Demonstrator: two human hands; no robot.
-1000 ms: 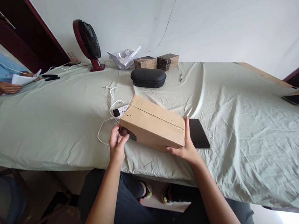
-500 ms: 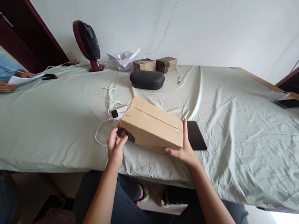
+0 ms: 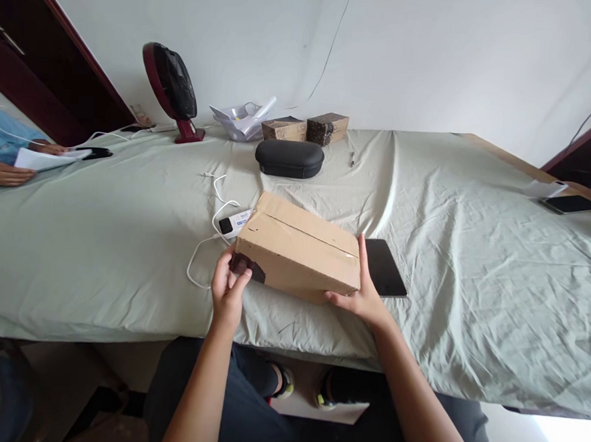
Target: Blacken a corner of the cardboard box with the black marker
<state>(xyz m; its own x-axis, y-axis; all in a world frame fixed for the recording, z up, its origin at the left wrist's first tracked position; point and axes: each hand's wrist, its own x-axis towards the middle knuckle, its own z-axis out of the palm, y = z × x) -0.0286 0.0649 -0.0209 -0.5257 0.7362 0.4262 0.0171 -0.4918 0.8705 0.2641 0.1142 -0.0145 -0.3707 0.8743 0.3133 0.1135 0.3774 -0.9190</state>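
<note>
A brown cardboard box [image 3: 301, 251] is held tilted between my two hands over the near middle of the cloth-covered table. My left hand [image 3: 228, 287] grips its left end, beside a dark patch on the corner. At the right end, my right hand [image 3: 364, 292] has its fingers against the side and the thumb along the front lower edge. Partly behind the box lies a black tablet [image 3: 385, 270] on the right. A white power strip [image 3: 234, 224] with a white cable [image 3: 191, 268] shows past the box's left end.
Further back are a black hard case [image 3: 289, 158], two smaller cardboard boxes [image 3: 326, 128], a clear plastic basket [image 3: 238, 125] and a desk fan [image 3: 172, 87]. A dark flat device [image 3: 571, 204] lies at the far right. On the left, another person's hands [image 3: 8, 174] hold papers [image 3: 46, 159].
Almost nothing differs. The whole view has shifted very slightly, and both hands keep the same hold on the box.
</note>
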